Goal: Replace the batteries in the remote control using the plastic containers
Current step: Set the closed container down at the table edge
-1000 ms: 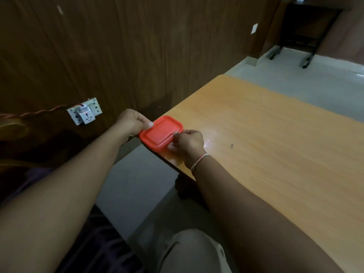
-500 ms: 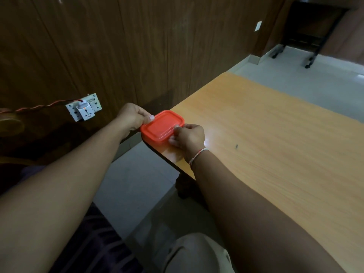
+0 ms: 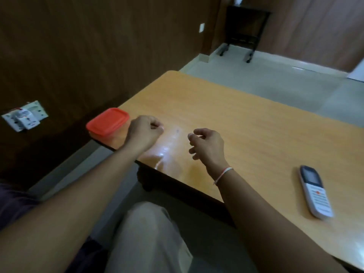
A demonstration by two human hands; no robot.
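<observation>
A plastic container with a red lid (image 3: 107,122) stands closed on the near left corner of the wooden table (image 3: 256,119). My left hand (image 3: 144,132) hovers just right of it, off the container, with its fingers curled into a loose fist and nothing visible in them. My right hand (image 3: 208,145) floats over the table further right, fingers apart and bent, holding nothing. A white and grey remote control (image 3: 315,191) lies face up near the table's front edge at the right, well clear of both hands. No batteries are visible.
A wall socket with a white adapter (image 3: 24,118) sits on the dark wood panelling at the left. My knee in light trousers (image 3: 145,233) is below the table edge. A black stand (image 3: 244,30) is on the pale floor at the far back.
Both hands have let go of the red-lidded container and moved right, away from it. The view has swung right, and the remote has come into view.
</observation>
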